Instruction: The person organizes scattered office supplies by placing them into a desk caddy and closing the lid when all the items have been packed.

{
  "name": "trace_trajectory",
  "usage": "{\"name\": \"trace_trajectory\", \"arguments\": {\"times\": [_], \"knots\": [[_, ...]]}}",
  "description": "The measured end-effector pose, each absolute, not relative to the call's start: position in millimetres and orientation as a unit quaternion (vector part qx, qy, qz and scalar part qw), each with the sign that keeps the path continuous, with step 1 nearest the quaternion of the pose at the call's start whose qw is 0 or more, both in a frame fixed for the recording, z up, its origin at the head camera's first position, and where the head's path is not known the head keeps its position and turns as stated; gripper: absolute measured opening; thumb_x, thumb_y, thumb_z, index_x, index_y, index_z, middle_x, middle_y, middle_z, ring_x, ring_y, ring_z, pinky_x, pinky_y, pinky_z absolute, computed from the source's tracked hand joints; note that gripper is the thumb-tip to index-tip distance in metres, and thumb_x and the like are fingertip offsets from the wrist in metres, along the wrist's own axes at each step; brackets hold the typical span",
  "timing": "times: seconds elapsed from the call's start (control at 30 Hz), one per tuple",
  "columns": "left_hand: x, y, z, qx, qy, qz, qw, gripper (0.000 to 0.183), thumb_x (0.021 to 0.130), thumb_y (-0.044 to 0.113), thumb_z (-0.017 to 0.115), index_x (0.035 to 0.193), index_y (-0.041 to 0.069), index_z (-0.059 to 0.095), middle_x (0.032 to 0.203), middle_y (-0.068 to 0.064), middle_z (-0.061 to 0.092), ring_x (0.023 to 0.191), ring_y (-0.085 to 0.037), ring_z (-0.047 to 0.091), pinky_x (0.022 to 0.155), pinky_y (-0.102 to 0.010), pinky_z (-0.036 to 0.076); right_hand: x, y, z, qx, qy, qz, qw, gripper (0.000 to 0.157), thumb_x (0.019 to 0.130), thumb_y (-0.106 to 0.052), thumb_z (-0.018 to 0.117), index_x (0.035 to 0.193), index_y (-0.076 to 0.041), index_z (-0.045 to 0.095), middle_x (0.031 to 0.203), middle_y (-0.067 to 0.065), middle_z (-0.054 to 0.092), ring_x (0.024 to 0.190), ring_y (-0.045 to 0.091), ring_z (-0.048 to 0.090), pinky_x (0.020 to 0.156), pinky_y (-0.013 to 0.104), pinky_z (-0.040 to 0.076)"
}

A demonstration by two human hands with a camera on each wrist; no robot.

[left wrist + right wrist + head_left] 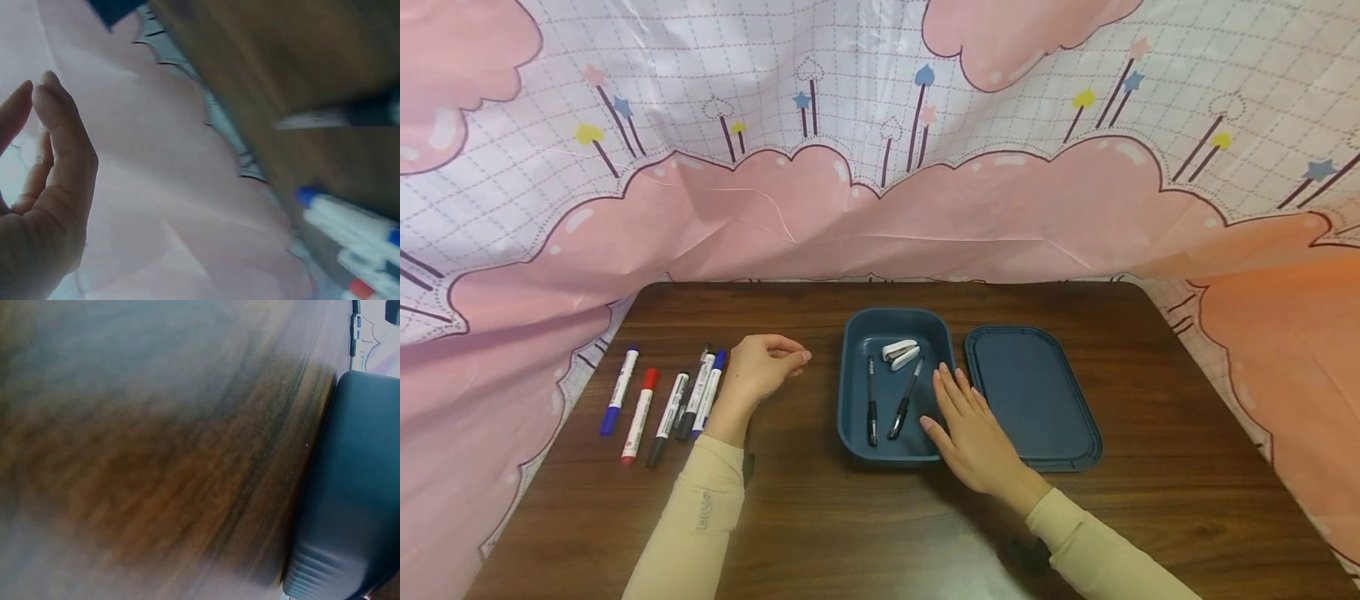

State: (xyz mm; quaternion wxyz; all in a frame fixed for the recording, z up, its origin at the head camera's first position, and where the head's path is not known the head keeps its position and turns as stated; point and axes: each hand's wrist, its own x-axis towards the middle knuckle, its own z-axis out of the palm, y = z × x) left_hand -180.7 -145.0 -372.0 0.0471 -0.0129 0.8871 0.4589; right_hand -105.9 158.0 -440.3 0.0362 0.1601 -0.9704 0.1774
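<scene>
My left hand [763, 367] hovers above the table between the markers and the blue box, fingers loosely bent, thumb near the fingertips. In the left wrist view nothing shows between those fingers. My right hand [973, 433] is spread with fairly straight fingers over the right wall of the box [895, 457]; its fingertips are at the rim. Inside lie a black pen [872, 400], a second black pen [906, 398] and a small white stapler [900, 353]. Left of my left hand lie a blue marker [709, 392], a red marker [640, 417] and a black marker [668, 421].
A dark blue lid [1037, 396] lies flat right of the box. Another blue marker [620, 392] is at the far left. Patterned pink cloth [880, 217] hangs behind the wooden table [820, 533]. A blurred pointed dark object [362, 117] shows in the left wrist view.
</scene>
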Motion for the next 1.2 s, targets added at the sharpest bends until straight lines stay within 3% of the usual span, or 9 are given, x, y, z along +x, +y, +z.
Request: {"name": "trace_trajectory", "arguments": {"times": [0.4,0.5,0.7,0.9,1.2], "knots": [[-164,-187,-410,-0.076,0.888,0.446,0.09,0.027,0.09,0.019,0.067,0.1,-0.006,0.071,0.095,-0.017,0.074,0.077,-0.021,0.073,0.078,-0.033,0.059,-105,159,-440,0.161,-0.97,0.177,0.038,0.069,0.102,-0.046,0.039,0.153,-0.005,0.019,0.163,0.008,0.013,0.152,0.031,0.01,0.119,0.055,0.019],[-159,-195,-415,-0.088,0.895,0.428,0.092,0.029,0.089,0.022,0.068,0.101,-0.005,0.071,0.093,-0.015,0.075,0.077,-0.021,0.074,0.081,-0.038,0.058,-105,159,-440,0.161,-0.97,0.176,0.038,0.069,0.102,-0.046,0.039,0.153,-0.004,0.02,0.163,0.009,0.013,0.151,0.032,0.012,0.119,0.055,0.019],[-152,-206,-423,-0.111,0.92,0.369,0.071,0.032,0.086,0.029,0.07,0.096,-0.001,0.072,0.086,-0.012,0.075,0.085,-0.029,0.07,0.078,-0.045,0.052,-105,158,-438,0.162,-0.97,0.178,0.042,0.069,0.102,-0.046,0.04,0.153,-0.005,0.02,0.163,0.009,0.014,0.151,0.032,0.012,0.119,0.055,0.02],[-149,-205,-427,-0.095,0.943,0.314,0.051,0.034,0.084,0.028,0.072,0.095,-0.004,0.07,0.093,-0.019,0.073,0.093,-0.042,0.063,0.082,-0.054,0.049,-105,159,-439,0.162,-0.97,0.177,0.039,0.069,0.102,-0.046,0.039,0.154,-0.005,0.019,0.163,0.009,0.013,0.152,0.031,0.01,0.119,0.054,0.019],[-146,-192,-426,-0.107,0.955,0.273,0.035,0.027,0.08,0.02,0.076,0.085,-0.005,0.069,0.09,-0.022,0.071,0.092,-0.044,0.063,0.084,-0.055,0.047,-105,159,-438,0.158,-0.971,0.179,0.026,0.069,0.102,-0.048,0.036,0.154,-0.006,0.018,0.164,0.007,0.011,0.152,0.03,0.008,0.12,0.054,0.018]]}}
